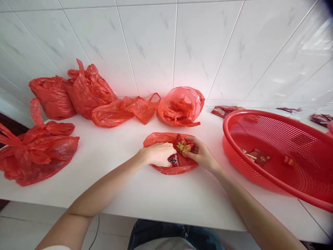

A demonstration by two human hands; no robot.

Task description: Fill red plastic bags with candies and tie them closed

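Observation:
An opened red plastic bag [187, 169] lies on the white tabletop in front of me, with both hands at its mouth. My right hand [202, 155] pinches a red snack packet [180, 144] with yellow print and a picture of golden chips, held over the bag. Reaching in from the other side, my left hand [161, 154] has its fingers curled against a small dark packet [173, 160] with white lettering. Its fingertips are partly hidden and lie close to the red packet.
A large red mesh basket [249, 177] at right holds several small packets [260, 157]. Red packets [220, 111] lie behind it. Knotted, filled red bags [88, 92] stand by the tiled wall, another bag [39, 152] at left. An open bag [179, 107] sits behind my hands.

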